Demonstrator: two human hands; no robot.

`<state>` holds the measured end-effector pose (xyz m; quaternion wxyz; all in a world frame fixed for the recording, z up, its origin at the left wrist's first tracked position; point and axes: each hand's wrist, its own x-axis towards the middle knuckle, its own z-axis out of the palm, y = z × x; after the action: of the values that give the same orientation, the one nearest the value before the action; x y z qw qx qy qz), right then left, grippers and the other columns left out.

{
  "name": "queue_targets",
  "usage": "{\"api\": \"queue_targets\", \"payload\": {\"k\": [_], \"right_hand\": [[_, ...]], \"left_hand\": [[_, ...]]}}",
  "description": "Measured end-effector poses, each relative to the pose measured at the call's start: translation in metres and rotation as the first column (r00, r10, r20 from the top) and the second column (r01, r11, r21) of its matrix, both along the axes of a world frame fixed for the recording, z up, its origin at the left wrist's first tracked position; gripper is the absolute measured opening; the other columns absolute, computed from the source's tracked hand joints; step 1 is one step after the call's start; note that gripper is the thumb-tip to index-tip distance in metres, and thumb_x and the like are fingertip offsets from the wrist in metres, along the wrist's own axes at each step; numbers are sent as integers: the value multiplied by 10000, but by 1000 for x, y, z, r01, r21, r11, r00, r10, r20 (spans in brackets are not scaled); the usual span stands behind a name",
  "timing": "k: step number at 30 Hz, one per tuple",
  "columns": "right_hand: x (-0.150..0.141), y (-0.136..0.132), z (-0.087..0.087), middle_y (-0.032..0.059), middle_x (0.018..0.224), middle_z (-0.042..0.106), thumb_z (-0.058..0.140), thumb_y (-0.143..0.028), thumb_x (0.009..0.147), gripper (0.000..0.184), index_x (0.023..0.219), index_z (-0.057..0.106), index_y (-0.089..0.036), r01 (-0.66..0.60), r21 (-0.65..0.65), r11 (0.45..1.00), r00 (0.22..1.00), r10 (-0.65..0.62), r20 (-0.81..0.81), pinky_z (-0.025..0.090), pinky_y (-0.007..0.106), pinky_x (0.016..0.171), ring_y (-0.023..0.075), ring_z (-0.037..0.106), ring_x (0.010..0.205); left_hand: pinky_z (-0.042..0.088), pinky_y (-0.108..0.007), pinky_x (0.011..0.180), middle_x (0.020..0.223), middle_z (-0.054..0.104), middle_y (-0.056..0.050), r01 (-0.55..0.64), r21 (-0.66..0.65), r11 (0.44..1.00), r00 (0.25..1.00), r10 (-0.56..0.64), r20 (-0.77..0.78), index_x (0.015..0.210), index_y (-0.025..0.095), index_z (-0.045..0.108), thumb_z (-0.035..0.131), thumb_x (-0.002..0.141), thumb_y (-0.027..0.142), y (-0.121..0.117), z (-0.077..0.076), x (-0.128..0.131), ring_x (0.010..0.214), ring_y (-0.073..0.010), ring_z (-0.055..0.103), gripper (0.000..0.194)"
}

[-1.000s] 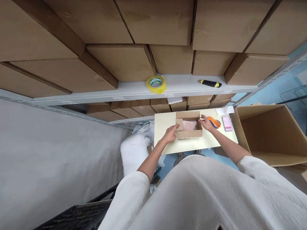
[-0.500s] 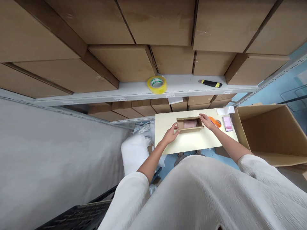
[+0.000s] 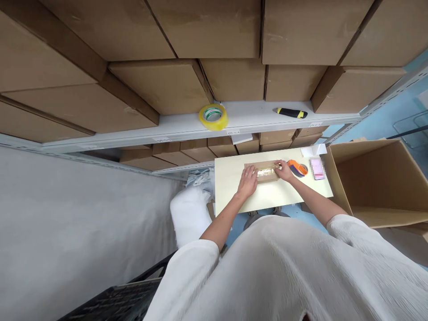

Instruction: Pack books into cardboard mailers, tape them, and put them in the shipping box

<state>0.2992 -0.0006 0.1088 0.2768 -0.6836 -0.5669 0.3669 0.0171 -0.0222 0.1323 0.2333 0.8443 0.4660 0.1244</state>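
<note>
A small cardboard box (image 3: 267, 179) lies on the pale tabletop with its top flaps down. Across its top runs a shiny clear strip (image 3: 265, 172) that looks like packing tape. My left hand (image 3: 248, 179) rests flat on the box's left end, fingers stretched out over the top. At the right end, the fingers of my right hand (image 3: 283, 170) are bent and pinched at the box's edge; the fingertips are partly hidden. An orange tape dispenser (image 3: 297, 168) lies just right of my right hand.
A blurred pink item (image 3: 317, 168) lies on the table (image 3: 230, 191). To the right stands a large open carton (image 3: 377, 178). On the shelf ahead are a yellow tape roll (image 3: 213, 117), a utility knife (image 3: 290, 113) and several boxes (image 3: 234, 80). White wrapping material (image 3: 189, 214) sits left of the table.
The small box, open with a pinkish item inside, is now closed, with a shiny strip across its top. My left hand has moved from the box's side onto its top.
</note>
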Motion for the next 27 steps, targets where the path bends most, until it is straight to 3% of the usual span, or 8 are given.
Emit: {"api": "queue_targets", "payload": {"k": [6, 11, 16, 19, 23, 27], "right_hand": [[-13, 0, -11, 91, 1242, 655, 613, -281, 813, 272, 1084, 625, -253, 88, -45, 995, 996, -89, -15, 510, 487, 1128, 286, 607, 1163], [7, -12, -15, 135, 1372, 628, 570, -422, 943, 331, 1214, 620, -238, 100, 1, 995, 993, -99, -66, 524, 471, 1092, 294, 626, 1191], [68, -34, -20, 186, 1323, 663, 576, -385, 970, 330, 1225, 642, -188, 229, -64, 971, 959, -214, 184, 463, 506, 1121, 351, 578, 1271], [97, -45, -26, 193, 1422, 636, 649, -418, 952, 384, 1263, 649, -194, 285, -92, 954, 907, -237, 349, 445, 515, 1114, 382, 550, 1324], [110, -52, -36, 187, 1395, 665, 651, -472, 973, 410, 1293, 685, -219, 251, -121, 960, 865, -167, 472, 418, 558, 1102, 398, 573, 1279], [111, -51, -44, 206, 1257, 706, 571, -428, 1011, 372, 1255, 746, -207, 188, -176, 966, 875, -83, 477, 371, 605, 1103, 419, 565, 1272]], "left_hand": [[56, -644, 1387, 1842, 162, -206, 84, -60, 995, 987, -91, -135, 1776, 93, 112, 451, 1046, 321, -9, -16, 13, 1723, -372, 114, 836], [23, -607, 1396, 1847, 102, -218, 108, -83, 991, 968, -123, -216, 1770, 56, 78, 461, 1034, 316, -12, -24, 8, 1730, -352, 53, 870], [29, -627, 1392, 1844, 128, -218, 114, -77, 991, 966, -128, -224, 1777, 86, 37, 485, 1017, 296, -11, -26, 7, 1729, -354, 53, 906], [16, -618, 1396, 1843, 108, -226, 114, -72, 991, 963, -128, -238, 1772, 65, 55, 470, 1013, 268, -11, -24, 7, 1729, -352, 33, 889], [9, -624, 1393, 1848, 96, -211, 109, -78, 991, 960, -125, -250, 1777, 84, -1, 480, 987, 219, -13, -22, 7, 1729, -352, 18, 935], [2, -644, 1386, 1853, 72, -198, 106, -81, 991, 960, -123, -251, 1773, 113, -96, 530, 952, 205, -13, -22, 7, 1728, -363, -2, 1036]]}}
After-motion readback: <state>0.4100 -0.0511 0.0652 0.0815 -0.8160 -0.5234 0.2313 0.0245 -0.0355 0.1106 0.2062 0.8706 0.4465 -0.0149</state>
